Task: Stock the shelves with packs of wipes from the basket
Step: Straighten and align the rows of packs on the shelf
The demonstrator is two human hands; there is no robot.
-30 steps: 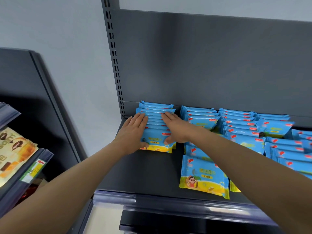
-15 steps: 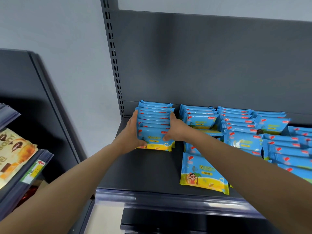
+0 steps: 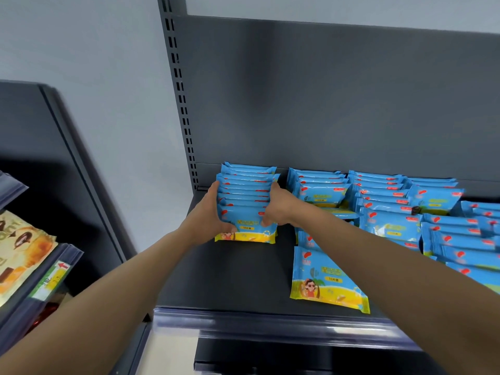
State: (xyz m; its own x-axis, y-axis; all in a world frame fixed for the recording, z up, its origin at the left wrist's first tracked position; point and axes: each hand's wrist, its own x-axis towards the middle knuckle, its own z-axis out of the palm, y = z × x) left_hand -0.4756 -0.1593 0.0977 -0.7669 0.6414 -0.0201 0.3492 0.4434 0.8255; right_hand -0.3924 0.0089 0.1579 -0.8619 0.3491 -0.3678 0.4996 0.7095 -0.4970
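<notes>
A row of blue and yellow wipes packs (image 3: 244,201) stands on edge at the left end of the dark shelf (image 3: 230,277). My left hand (image 3: 209,215) grips the row's left side and my right hand (image 3: 278,207) grips its right side, squeezing the packs between them. One single pack (image 3: 324,280) lies flat near the shelf's front edge, under my right forearm. The basket is out of view.
More rows of the same packs (image 3: 392,209) fill the shelf to the right. A slotted upright (image 3: 181,104) and a grey back panel stand behind. A lower shelf at left holds brown snack bags (image 3: 19,253) behind a price rail (image 3: 51,280).
My hands went from lying flat on top of the left row to gripping its two sides, and the row has been pressed together and straightened.
</notes>
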